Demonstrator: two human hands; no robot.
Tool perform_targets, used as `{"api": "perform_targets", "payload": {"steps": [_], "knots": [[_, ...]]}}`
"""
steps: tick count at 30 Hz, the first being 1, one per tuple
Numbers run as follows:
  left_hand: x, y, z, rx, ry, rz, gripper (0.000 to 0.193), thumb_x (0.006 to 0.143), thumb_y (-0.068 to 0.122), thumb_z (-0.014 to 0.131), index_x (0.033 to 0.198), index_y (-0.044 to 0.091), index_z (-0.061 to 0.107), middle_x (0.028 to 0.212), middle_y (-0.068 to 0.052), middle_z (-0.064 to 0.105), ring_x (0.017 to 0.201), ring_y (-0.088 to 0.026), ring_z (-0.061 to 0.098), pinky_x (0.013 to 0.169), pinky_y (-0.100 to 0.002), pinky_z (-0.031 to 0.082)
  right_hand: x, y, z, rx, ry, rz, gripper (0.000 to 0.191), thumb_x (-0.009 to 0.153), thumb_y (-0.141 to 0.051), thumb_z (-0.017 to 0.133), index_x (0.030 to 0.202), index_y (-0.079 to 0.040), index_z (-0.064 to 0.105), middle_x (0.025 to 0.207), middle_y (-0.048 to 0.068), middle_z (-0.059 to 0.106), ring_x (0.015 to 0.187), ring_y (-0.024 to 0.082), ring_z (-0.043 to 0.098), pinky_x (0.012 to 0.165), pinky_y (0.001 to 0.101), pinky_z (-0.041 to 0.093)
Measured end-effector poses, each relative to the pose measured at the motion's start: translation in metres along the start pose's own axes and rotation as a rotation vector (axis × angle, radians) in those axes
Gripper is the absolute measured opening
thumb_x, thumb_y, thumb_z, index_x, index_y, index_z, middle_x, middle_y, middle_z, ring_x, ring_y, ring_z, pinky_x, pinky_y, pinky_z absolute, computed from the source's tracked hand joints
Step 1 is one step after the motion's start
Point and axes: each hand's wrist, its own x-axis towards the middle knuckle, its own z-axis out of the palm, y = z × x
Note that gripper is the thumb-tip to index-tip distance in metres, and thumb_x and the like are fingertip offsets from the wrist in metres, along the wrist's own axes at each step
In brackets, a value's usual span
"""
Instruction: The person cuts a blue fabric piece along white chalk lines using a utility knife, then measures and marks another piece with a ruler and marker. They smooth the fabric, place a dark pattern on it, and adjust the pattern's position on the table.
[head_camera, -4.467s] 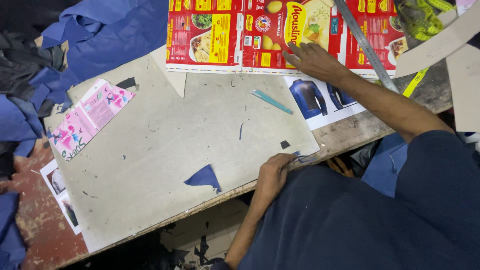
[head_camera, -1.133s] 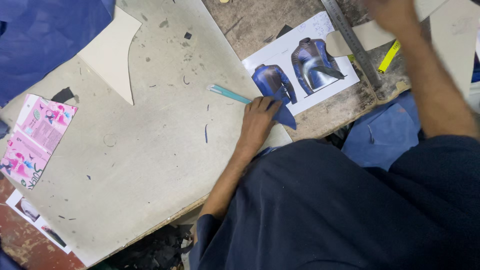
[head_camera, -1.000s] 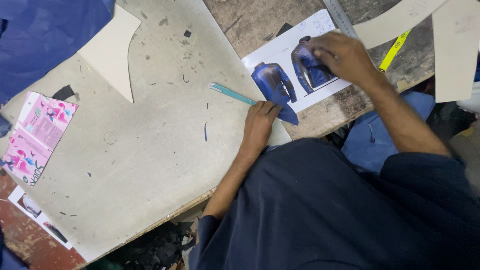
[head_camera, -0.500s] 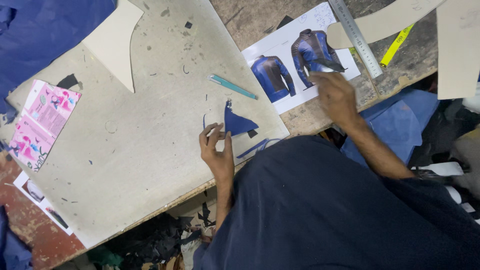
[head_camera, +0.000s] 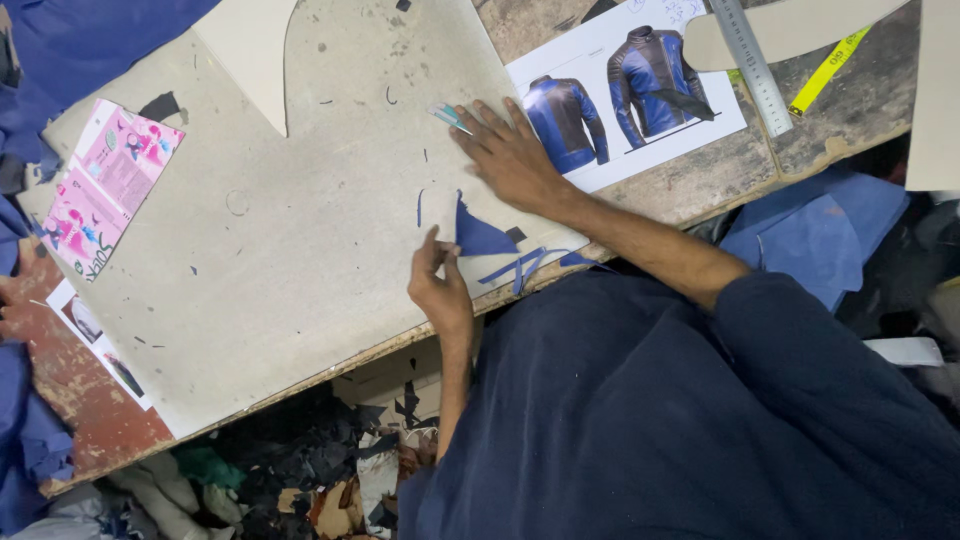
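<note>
Pinching the small triangular blue leather piece (head_camera: 480, 238) flat, the left hand (head_camera: 440, 285) should hold firm; right hand (head_camera: 510, 155), fingers spread, reaches the teal pen (head_camera: 450, 117) on grey board (head_camera: 300, 250).

Blue triangular leather scrap (head_camera: 482, 238) lies flat on grey board (head_camera: 300, 250).

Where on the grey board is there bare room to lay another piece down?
Bare: the grey board between the pink leaflet and the left hand, below the cream pattern piece. Crowded: the near right corner, with the blue triangle scrap, blue strips and right hand.
</note>
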Motion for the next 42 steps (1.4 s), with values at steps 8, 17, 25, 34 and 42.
{"api": "perform_targets", "payload": {"steps": [8,17,25,34,42], "knots": [[0.066,-0.068,-0.023,0.294,0.162,0.157,0.016,0.091,-0.006,0.07,0.102,0.005,0.071,0.119,-0.012,0.069,0.126,-0.032,0.06,0.111,-0.052,0.042,-0.062,0.079,0.001,-0.146,0.327,0.063,0.024,0.105,0.001,0.063,0.126,0.002,0.074,0.127,0.018,0.072,0.1,0.023,0.066,0.075,0.0334,0.052],[0.02,-0.048,0.023,0.103,-0.39,0.301,0.012,0.097,0.002,0.062,0.093,0.013,0.067,0.155,-0.003,0.054,0.154,-0.029,0.037,0.13,-0.056,0.011,-0.083,0.159,-0.083,-0.489,0.381,0.101,0.029,0.102,-0.002,0.063,0.127,-0.008,0.074,0.14,0.014,0.073,0.133,0.028,0.058,0.11,0.0474,0.043],[-0.006,-0.025,0.026,-0.048,-0.232,0.205,0.013,0.1,0.0,0.061,0.11,0.004,0.069,0.145,-0.012,0.063,0.146,-0.028,0.051,0.126,-0.046,0.036,-0.124,0.029,-0.057,0.085,0.059,-0.186,0.047,0.101,-0.015,0.07,0.144,0.0,0.061,0.155,0.017,0.054,0.148,0.029,0.049,0.126,0.0448,0.041],[-0.028,-0.023,0.015,0.084,-0.007,0.098,0.021,0.096,0.0,0.068,0.116,0.001,0.073,0.111,-0.012,0.068,0.108,-0.027,0.059,0.094,-0.039,0.05,-0.134,-0.039,-0.057,0.147,-0.284,-0.081,0.08,0.083,-0.03,0.074,0.153,-0.012,0.042,0.163,0.013,0.032,0.152,0.031,0.028,0.125,0.0515,0.022],[-0.043,-0.001,0.037,-0.038,-0.128,0.076,0.016,0.09,-0.005,0.07,0.104,0.001,0.074,0.106,-0.013,0.067,0.109,-0.027,0.061,0.094,-0.038,0.051,-0.148,-0.048,-0.039,0.132,-0.061,-0.023,0.052,0.089,-0.015,0.075,0.139,-0.006,0.062,0.149,0.01,0.057,0.14,0.027,0.049,0.117,0.047,0.036]]}}
